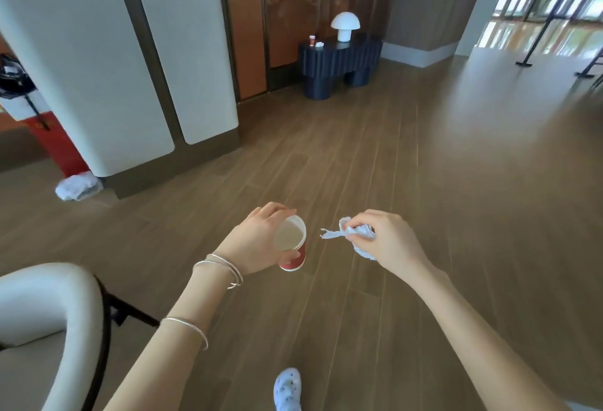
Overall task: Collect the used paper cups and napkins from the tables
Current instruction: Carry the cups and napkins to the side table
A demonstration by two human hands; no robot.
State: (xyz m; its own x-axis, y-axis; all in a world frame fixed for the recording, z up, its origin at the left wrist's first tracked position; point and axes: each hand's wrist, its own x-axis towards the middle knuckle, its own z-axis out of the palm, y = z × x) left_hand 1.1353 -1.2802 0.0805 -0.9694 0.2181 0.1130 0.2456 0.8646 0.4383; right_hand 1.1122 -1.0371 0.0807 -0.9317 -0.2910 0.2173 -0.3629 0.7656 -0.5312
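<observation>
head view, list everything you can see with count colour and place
held paper cup: one, red outside and white inside, in the left grip
held napkin: one, white, crumpled in the right grip
console table: one, dark blue, far end of the room
far paper cup: one, red, on the console table
far napkin: one, white, beside the far paper cup
lamp: one, white, mushroom-shaped, on the console table
chair: one, cream, lower left
floor: one, brown planks, throughout
bag: one, white, on the floor by the pillar
shoe: one, white, bottom edge
bangles: at least three, silver, left arm
left grip: one, holds the held paper cup
right grip: one, pinches the held napkin
</observation>
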